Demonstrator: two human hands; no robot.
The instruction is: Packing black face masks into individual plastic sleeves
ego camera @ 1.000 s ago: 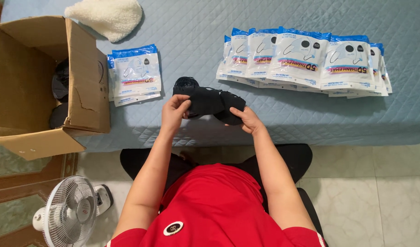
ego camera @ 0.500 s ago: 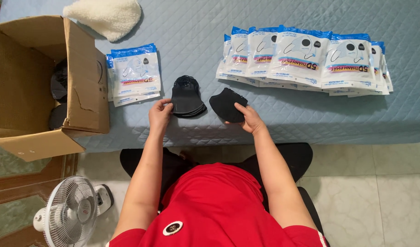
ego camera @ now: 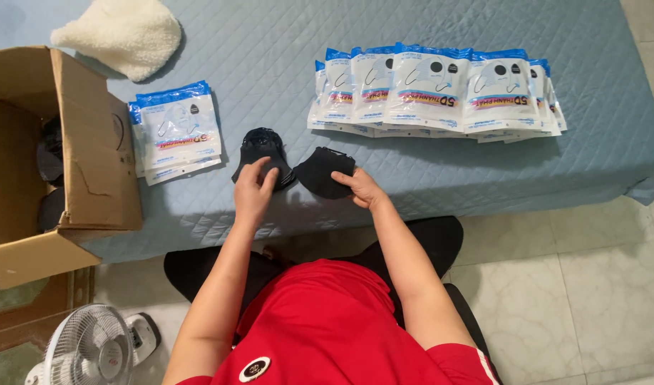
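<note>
A cardboard box (ego camera: 52, 153) sits open at the far left, on the edge of the blue quilted bed (ego camera: 284, 64), with dark things inside that are too shadowed to make out. Beyond it lies a fluffy cream cloth (ego camera: 120, 34). Just right of the box is a small stack of white and blue packets (ego camera: 176, 132). A white fan (ego camera: 88, 349) stands on the floor near the left corner.

Near the middle, the left hand (ego camera: 253, 191) lies flat, fingers loosely spread, on a pile of black masks (ego camera: 261, 153), pressing it down rather than gripping it. Just to the right, apart from that pile, the right hand (ego camera: 364, 189) pinches the near edge of a single black mask (ego camera: 323, 171) between thumb and fingers.

Farther right, a long overlapping row of packets (ego camera: 434, 93) runs across the bed.
</note>
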